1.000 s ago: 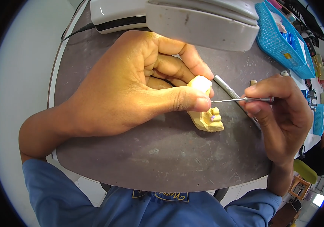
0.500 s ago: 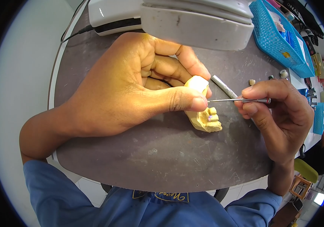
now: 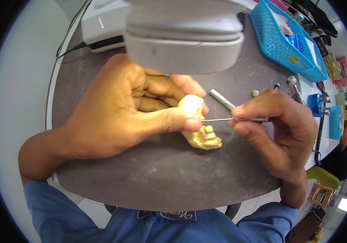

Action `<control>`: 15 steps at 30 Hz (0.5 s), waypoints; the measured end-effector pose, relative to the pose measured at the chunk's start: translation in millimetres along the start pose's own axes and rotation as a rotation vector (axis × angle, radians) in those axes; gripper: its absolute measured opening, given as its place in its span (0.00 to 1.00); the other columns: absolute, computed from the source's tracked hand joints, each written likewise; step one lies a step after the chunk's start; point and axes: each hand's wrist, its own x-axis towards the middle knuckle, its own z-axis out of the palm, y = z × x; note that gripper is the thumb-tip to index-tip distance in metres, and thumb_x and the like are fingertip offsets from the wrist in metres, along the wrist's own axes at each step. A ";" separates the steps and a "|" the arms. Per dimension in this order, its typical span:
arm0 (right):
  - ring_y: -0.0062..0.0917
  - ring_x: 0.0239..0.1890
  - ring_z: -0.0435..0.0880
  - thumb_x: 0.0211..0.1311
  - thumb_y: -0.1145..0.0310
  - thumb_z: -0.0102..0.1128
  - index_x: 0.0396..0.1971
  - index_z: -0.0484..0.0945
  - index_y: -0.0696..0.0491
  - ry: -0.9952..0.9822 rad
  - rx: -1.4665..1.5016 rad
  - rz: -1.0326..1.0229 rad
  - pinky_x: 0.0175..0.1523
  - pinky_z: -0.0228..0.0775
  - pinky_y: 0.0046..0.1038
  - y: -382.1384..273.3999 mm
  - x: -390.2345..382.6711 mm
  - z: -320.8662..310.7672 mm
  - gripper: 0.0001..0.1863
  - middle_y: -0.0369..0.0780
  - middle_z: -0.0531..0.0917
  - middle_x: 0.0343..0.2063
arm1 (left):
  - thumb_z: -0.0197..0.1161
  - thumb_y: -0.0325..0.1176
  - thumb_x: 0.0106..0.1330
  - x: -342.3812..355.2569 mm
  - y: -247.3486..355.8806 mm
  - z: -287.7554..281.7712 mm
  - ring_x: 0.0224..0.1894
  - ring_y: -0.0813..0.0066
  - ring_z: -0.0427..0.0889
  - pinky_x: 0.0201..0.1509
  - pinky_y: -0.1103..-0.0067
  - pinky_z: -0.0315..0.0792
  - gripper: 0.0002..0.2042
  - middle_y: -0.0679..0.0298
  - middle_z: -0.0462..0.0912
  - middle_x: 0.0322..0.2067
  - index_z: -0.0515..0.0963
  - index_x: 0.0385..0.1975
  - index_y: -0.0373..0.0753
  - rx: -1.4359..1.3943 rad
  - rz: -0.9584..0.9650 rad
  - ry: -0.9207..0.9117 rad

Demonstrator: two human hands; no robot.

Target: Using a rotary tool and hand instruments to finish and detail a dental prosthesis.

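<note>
In my left hand (image 3: pixel 112 115) is a yellow plaster dental model (image 3: pixel 197 141), pinched between the thumb and curled fingers above the dark tabletop. Its stepped teeth face right, and a small purple mark shows beside them. My right hand (image 3: pixel 282 129) pinches a slim metal tool (image 3: pixel 218 120) with a thin shaft, held roughly level. The tool's tip reaches the model right by my left thumb, which hides part of the contact. Behind the shaft, a silvery rod (image 3: pixel 222 99) lies on the table. A small tooth-coloured crown (image 3: pixel 255 93) rests beyond my right fingers.
A white lamp head (image 3: pixel 183 54) hangs low over the far side of my left hand. At the far left stands a white device (image 3: pixel 100 26). Blue plastic baskets (image 3: pixel 276 54) fill the far right, near a blue tool holder (image 3: pixel 314 101). Another person (image 3: pixel 339 160) is at the right edge.
The whole view has shifted, so table, lamp and hands appear further left and lower. Both hands keep their grips, with the tool tip still at the model beside my left thumb.
</note>
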 end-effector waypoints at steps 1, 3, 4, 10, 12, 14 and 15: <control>0.21 0.27 0.81 0.50 0.81 0.71 0.34 0.82 0.63 0.013 0.057 -0.001 0.37 0.70 0.22 2.4 -0.5 0.6 0.10 0.42 0.85 0.27 | 0.66 0.20 0.62 -0.8 -1.3 -0.2 0.48 0.65 0.84 0.56 0.73 0.79 0.16 0.47 0.83 0.43 0.72 0.49 0.29 -0.004 0.027 -0.002; 0.21 0.26 0.81 0.47 0.80 0.74 0.34 0.82 0.62 -0.001 0.031 -0.048 0.34 0.69 0.20 7.3 -1.1 -2.8 0.12 0.41 0.86 0.29 | 0.66 0.20 0.61 -1.4 -4.2 1.1 0.48 0.65 0.84 0.56 0.72 0.79 0.17 0.47 0.83 0.43 0.72 0.49 0.29 -0.034 0.032 -0.002; 0.20 0.26 0.81 0.46 0.77 0.76 0.34 0.82 0.62 -0.012 0.030 -0.024 0.33 0.69 0.20 6.6 -1.3 -3.5 0.14 0.41 0.86 0.28 | 0.66 0.20 0.62 -1.6 -6.2 1.1 0.49 0.64 0.84 0.56 0.72 0.79 0.17 0.47 0.83 0.44 0.72 0.49 0.29 -0.038 0.049 0.005; 0.12 0.19 0.73 0.60 0.53 0.69 0.24 0.79 0.56 -0.148 0.019 0.314 0.25 0.60 0.18 -2.0 -6.1 -7.1 0.20 0.32 0.79 0.17 | 0.67 0.17 0.59 -5.2 -5.4 4.4 0.50 0.62 0.83 0.56 0.71 0.79 0.18 0.46 0.82 0.44 0.72 0.49 0.29 -0.072 0.030 0.021; 0.13 0.18 0.73 0.61 0.55 0.69 0.24 0.79 0.56 -0.103 0.014 0.307 0.24 0.59 0.18 -7.8 -4.1 -2.0 0.18 0.32 0.78 0.17 | 0.67 0.16 0.59 -4.8 -5.2 5.3 0.51 0.62 0.83 0.56 0.71 0.79 0.18 0.46 0.82 0.44 0.72 0.49 0.28 -0.094 0.034 0.027; 0.16 0.17 0.74 0.59 0.65 0.70 0.24 0.80 0.56 -0.044 -0.009 0.212 0.24 0.61 0.19 -7.0 -1.4 0.4 0.11 0.34 0.79 0.17 | 0.67 0.16 0.58 -4.2 -5.0 5.7 0.51 0.62 0.83 0.56 0.71 0.79 0.18 0.46 0.82 0.44 0.72 0.48 0.28 -0.124 0.033 0.038; 0.16 0.17 0.74 0.59 0.65 0.70 0.24 0.80 0.56 -0.045 -0.013 0.209 0.24 0.61 0.19 -6.0 -1.4 -0.2 0.11 0.34 0.79 0.17 | 0.67 0.16 0.58 -4.0 -5.6 5.7 0.51 0.62 0.83 0.56 0.71 0.79 0.18 0.46 0.82 0.44 0.72 0.48 0.28 -0.124 0.037 0.039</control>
